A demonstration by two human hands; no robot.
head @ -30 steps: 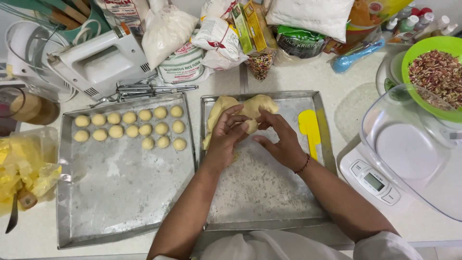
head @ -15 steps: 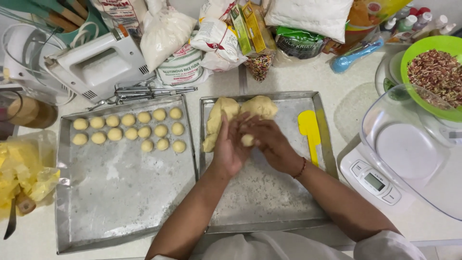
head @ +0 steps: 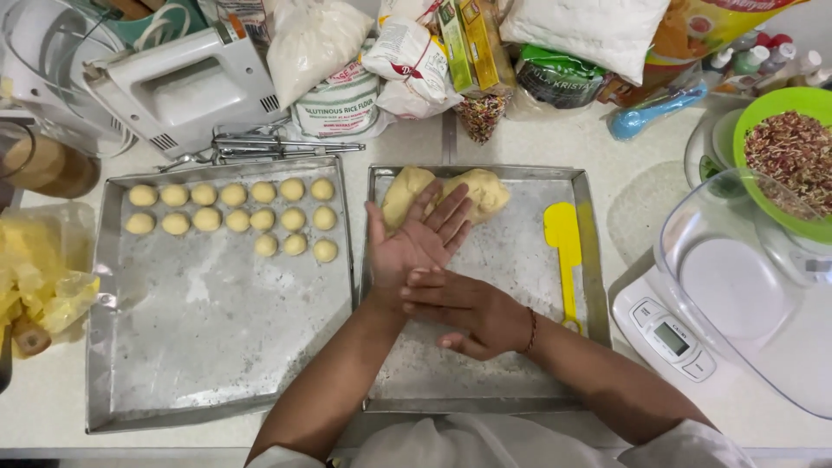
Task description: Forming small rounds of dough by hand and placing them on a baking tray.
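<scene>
Palms now flattened, dough ball probably between fingers (head: 438,282)

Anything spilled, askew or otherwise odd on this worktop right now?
Nothing spilled or damaged. The dough balls sit in rows on the left tray, though the third row is short. The yellow spatula lies inside the right tray, beside the dough lump. The left hand and right hand press together, palm over palm.

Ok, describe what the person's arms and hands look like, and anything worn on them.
Both forearms are bare. White sleeves show only near the bottom edge. The right hand has a thin dark red bracelet at its wrist. The left hand wears nothing; no gloves or rings visible.
</scene>
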